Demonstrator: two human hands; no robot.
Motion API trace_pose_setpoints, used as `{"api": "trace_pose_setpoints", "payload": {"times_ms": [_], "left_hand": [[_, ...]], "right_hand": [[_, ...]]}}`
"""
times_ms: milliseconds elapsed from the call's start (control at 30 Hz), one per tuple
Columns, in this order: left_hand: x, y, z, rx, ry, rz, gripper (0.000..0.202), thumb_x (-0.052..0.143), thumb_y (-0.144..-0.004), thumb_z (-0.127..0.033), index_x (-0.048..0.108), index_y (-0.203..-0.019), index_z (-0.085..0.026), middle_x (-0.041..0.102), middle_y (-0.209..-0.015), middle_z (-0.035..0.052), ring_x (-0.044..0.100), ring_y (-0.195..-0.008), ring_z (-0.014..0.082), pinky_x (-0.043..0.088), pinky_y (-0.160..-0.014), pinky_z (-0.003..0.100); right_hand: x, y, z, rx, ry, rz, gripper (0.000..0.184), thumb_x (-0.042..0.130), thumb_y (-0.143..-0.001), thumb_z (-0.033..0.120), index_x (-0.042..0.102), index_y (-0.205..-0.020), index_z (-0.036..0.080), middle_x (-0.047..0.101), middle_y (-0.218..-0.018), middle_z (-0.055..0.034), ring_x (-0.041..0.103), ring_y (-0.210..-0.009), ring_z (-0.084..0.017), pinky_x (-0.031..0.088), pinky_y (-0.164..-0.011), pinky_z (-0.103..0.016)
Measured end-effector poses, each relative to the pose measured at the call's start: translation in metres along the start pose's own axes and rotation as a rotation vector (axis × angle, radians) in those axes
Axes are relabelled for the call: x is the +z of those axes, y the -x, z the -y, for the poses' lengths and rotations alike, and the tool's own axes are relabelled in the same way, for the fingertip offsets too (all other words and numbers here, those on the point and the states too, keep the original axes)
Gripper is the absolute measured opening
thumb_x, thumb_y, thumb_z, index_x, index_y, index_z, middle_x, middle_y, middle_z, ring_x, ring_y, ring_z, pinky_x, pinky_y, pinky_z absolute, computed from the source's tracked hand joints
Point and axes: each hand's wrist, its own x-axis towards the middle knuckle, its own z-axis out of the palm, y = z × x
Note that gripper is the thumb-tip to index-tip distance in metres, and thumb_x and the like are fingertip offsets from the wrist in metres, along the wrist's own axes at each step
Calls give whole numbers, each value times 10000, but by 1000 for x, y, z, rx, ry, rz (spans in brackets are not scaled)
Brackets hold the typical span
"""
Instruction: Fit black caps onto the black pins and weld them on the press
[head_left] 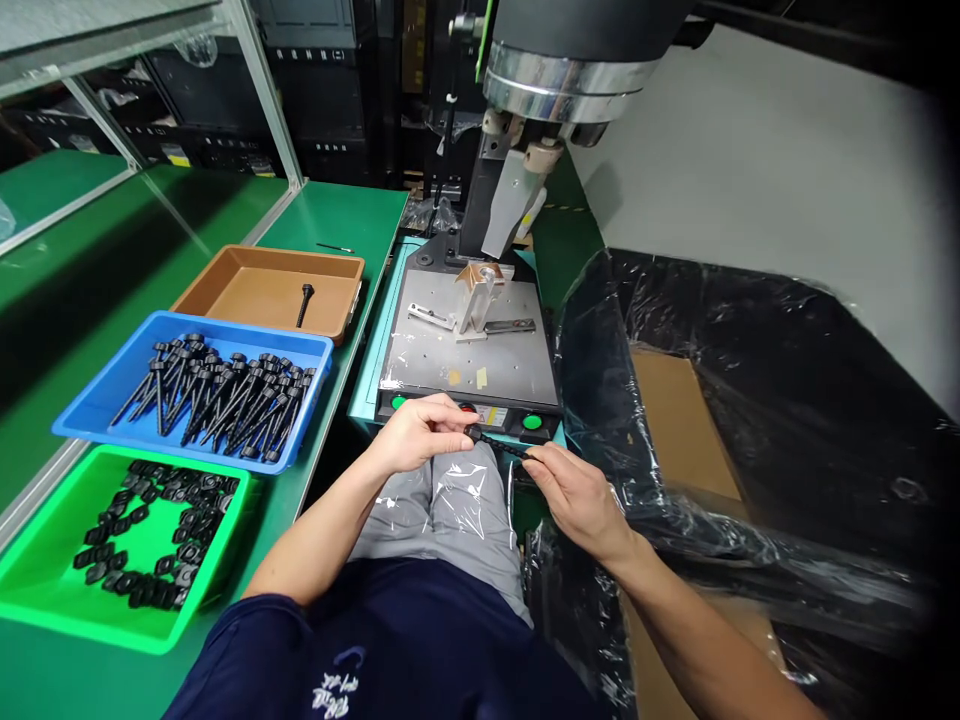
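Observation:
Between my two hands, above my lap, I hold a thin black rod-like part [501, 445] with a wider head. My left hand [420, 432] pinches the head end between thumb and fingers. Around the thin end, the fingers of my right hand [574, 495] are closed. Just beyond my hands is the front panel of a press machine [491, 415] with green buttons. A metal fixture [477, 300] stands on its plate, below a slanted metal horn [512, 205].
On the green bench at left, a blue tray [71, 420] holds many similar rods, a green bin [22, 590] holds small black caps, and a brown tray [262, 262] holds one rod. Black plastic sheeting [750, 350] lines a large box at right.

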Motion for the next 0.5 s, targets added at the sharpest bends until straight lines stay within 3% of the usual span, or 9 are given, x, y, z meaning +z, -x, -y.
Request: {"api": "trace_pose_setpoints", "payload": {"times_ms": [200,333,433,500], "left_hand": [[20,-5,10,65,50,-200,360,818,-712,-365,747,-1012,-179,666,-883,44,611,-758,130,514,-702,271],[30,-13,13,132,70,-234,369,790,-743,-391,707,-1017,-157,703,-916,67,641,-780,150,539,-726,292],[26,-21,10,230,-87,-261,292,760,-786,-357,722,-1000,-162,719,-989,87,664,-848,170,548,-776,314],[22,-26,7,322,-194,-251,240,726,-825,-326,730,-1017,-182,726,-1042,93,671,-967,196,540,-885,362]], "right_hand": [[25,-5,-4,178,-156,25,305,416,-1009,409,610,-865,222,610,-721,-20,588,-668,-177,475,-631,-288],[39,-17,-10,188,-242,96,326,457,-990,417,632,-807,212,642,-736,-14,609,-688,-169,485,-651,-279],[43,-32,-14,156,-338,3,273,520,-960,425,673,-1036,212,695,-983,-64,654,-895,-202,531,-789,-319],[42,-45,-14,179,-439,-100,382,539,-946,458,617,-1231,216,670,-1152,-100,653,-986,-212,552,-837,-346]]}}
